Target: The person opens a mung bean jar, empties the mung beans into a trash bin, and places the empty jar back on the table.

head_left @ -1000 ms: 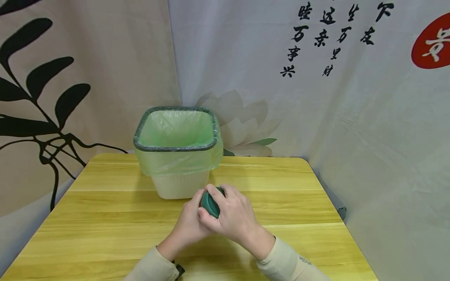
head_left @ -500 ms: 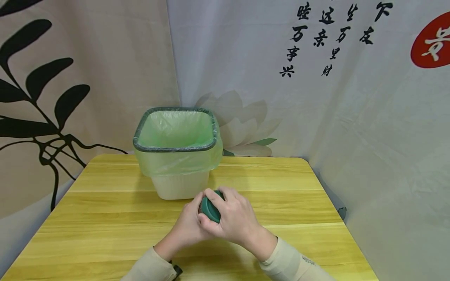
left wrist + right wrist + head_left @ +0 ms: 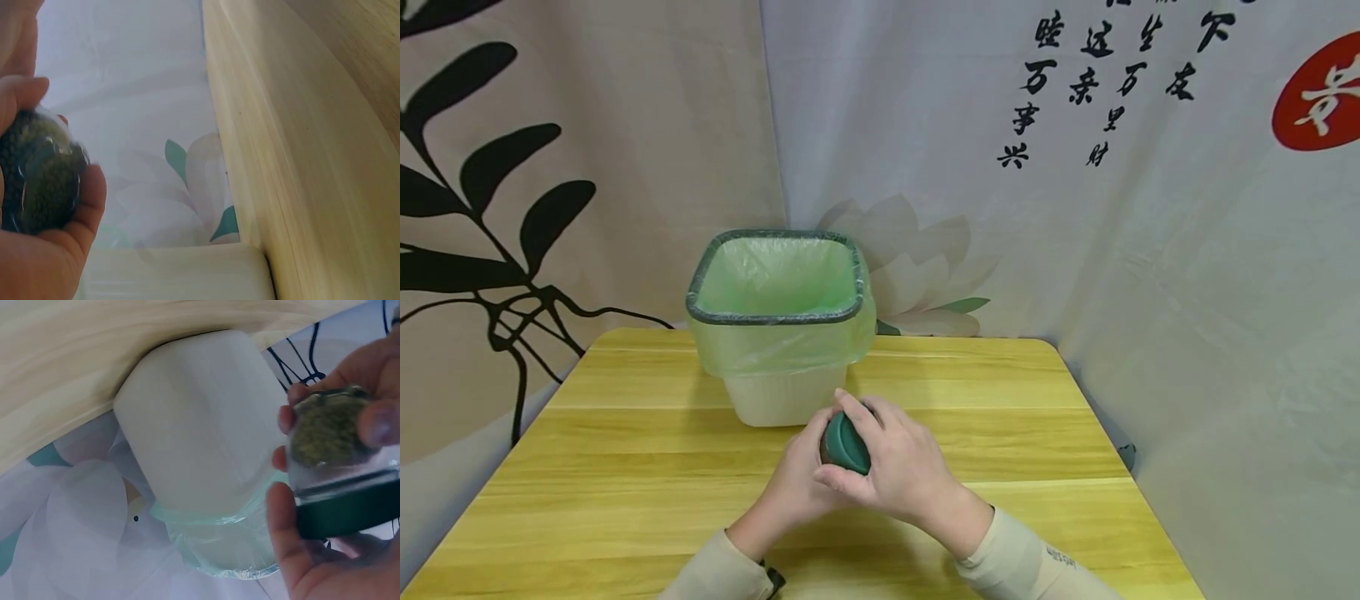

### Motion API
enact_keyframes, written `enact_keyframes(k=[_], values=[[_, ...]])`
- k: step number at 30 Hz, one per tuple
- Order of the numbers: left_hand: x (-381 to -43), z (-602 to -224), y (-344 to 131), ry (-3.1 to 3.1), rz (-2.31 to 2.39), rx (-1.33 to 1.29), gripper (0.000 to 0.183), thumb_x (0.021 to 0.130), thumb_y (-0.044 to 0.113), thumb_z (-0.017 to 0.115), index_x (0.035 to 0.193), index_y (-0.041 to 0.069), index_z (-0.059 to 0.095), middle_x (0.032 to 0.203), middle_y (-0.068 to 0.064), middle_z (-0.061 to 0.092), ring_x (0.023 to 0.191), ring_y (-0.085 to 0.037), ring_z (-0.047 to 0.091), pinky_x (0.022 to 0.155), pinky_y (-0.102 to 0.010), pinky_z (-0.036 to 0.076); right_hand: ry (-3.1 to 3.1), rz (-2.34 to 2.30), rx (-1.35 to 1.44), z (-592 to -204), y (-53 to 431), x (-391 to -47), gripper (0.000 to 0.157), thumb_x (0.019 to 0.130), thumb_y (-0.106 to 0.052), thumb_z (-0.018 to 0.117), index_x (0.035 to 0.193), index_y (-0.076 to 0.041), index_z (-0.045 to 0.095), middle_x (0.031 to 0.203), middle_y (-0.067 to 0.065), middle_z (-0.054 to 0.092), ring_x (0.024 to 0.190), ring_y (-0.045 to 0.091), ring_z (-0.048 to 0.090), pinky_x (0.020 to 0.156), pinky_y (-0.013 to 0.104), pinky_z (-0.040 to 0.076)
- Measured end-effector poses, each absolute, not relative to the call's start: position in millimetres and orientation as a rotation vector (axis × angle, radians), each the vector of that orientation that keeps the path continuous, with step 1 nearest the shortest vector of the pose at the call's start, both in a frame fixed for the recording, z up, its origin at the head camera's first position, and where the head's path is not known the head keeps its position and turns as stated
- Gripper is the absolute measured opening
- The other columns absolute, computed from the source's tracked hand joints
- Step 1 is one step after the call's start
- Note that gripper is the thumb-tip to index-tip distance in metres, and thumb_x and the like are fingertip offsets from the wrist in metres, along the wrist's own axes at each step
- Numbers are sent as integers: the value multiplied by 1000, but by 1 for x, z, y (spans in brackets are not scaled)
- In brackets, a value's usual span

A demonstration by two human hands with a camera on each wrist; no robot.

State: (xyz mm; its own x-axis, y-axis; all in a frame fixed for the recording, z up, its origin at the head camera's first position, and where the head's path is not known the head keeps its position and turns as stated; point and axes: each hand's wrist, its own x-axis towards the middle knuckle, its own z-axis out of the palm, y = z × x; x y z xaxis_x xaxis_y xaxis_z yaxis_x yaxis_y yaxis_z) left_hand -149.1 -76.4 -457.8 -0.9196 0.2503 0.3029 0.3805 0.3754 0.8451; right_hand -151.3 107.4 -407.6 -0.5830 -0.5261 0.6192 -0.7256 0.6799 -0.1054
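Both hands hold a small clear jar [image 3: 328, 434] with a dark green lid [image 3: 846, 446] above the table. Small greenish-brown grains show through its wall in the right wrist view. My left hand [image 3: 797, 479] wraps round the jar's body from the left, its fingers [image 3: 90, 200] curled along the glass in the left wrist view. From the other side my right hand [image 3: 902, 458] grips the lid, thumb on the near edge and index finger across the far edge. The jar is tilted, and most of its body is hidden behind the hands in the head view.
A pale bin [image 3: 786, 396] lined with a green plastic bag [image 3: 775, 350] stands at the back of the wooden table [image 3: 1015, 417], just beyond the hands. Behind the table hangs a printed cloth [image 3: 940, 125].
The jar and both hands have shifted slightly left and nearer. My right thumb and index finger have moved a little over the lid, and more of the lid now shows. The bin has not moved.
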Motion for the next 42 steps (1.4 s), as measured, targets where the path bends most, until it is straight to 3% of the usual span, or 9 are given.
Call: enact_keyframes(k=[5,10,13,19,23,27,29,42], values=[[-146,-456,-70,-2525,-1542,-397,93,69,22,101,147,12,52,126,-6,71,104,-20,69,85,-34,61,-2470,599,831,-401,109,-148,98,96,-87,31,162,-15,45,139,16,65,115,32,73,82,46,66],[-141,-456,-63,-2460,-1459,-351,93,65,16,100,146,10,53,126,-7,71,107,-23,71,87,-43,62,-2503,597,719,-396,110,-147,101,95,-87,24,158,-13,51,137,16,66,113,33,73,82,49,66],[-140,-458,-59,-2412,-1384,-352,90,66,16,100,143,7,53,124,-11,72,106,-26,72,87,-45,63,-2495,576,701,-395,110,-146,101,94,-88,22,154,-14,56,132,15,69,107,31,75,77,48,66],[-138,-459,-54,-2372,-1318,-368,87,68,15,101,141,5,53,123,-12,70,103,-24,72,84,-42,64,-2554,512,666,-393,108,-143,106,90,-92,15,149,-16,60,119,14,73,74,30,74,61,43,62],[-136,-460,-51,-2344,-1322,-402,86,69,13,99,141,4,53,123,-12,70,100,-22,71,82,-37,64,-2648,520,641,-392,106,-141,98,93,-92,29,151,-19,59,119,14,73,70,29,71,58,39,58],[-135,-460,-50,-2346,-1331,-401,82,71,12,97,141,5,54,123,-11,70,99,-22,72,81,-36,64,-2662,553,634,-393,103,-140,77,97,-76,58,149,-19,61,117,13,73,68,24,68,57,34,55],[-135,-460,-50,-2357,-1341,-392,81,72,13,97,141,5,54,123,-11,70,99,-23,72,81,-37,64,-2651,567,625,-393,102,-140,71,95,-68,65,147,-19,62,115,11,73,67,23,67,56,32,54],[-136,-461,-51,-2384,-1410,-401,79,70,12,97,138,6,56,118,-10,72,98,-22,72,81,-32,63,-2610,572,650,-397,103,-140,63,94,-62,68,141,-20,67,109,12,72,64,19,64,53,28,51]])
